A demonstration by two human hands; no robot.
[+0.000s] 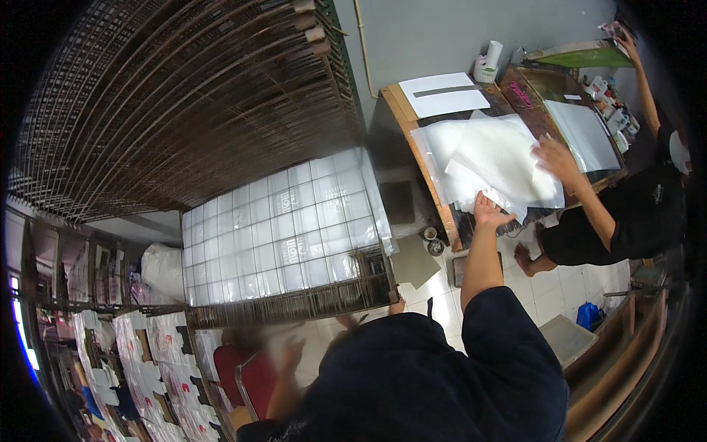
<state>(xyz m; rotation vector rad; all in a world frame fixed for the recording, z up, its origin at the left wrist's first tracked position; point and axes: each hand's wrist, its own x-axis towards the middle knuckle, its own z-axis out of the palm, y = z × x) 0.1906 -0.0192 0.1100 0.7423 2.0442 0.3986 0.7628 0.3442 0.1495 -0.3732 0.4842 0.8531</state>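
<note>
My right hand (490, 213) reaches out to the near edge of a loose pile of clear and whitish plastic sheets (479, 151) on a wooden work table. Its palm is turned up, its fingers are stretched, and its thumb stands apart; it appears to touch the lowest sheet corner without gripping it. My left hand (292, 355) hangs low beside a red chair (243, 376), blurred, with its fingers apart and nothing visible in them. Across the pile, a co-worker's hand (557, 160) is spread over the sheets' right side.
A wire drying rack (287, 228) holds printed clear sheets at the left, below stacked raised racks (184, 96). The co-worker's other hand touches a raised green screen frame (589, 55). A white bottle (486, 66) stands by the wall. Small cans (434, 247) sit beside the table.
</note>
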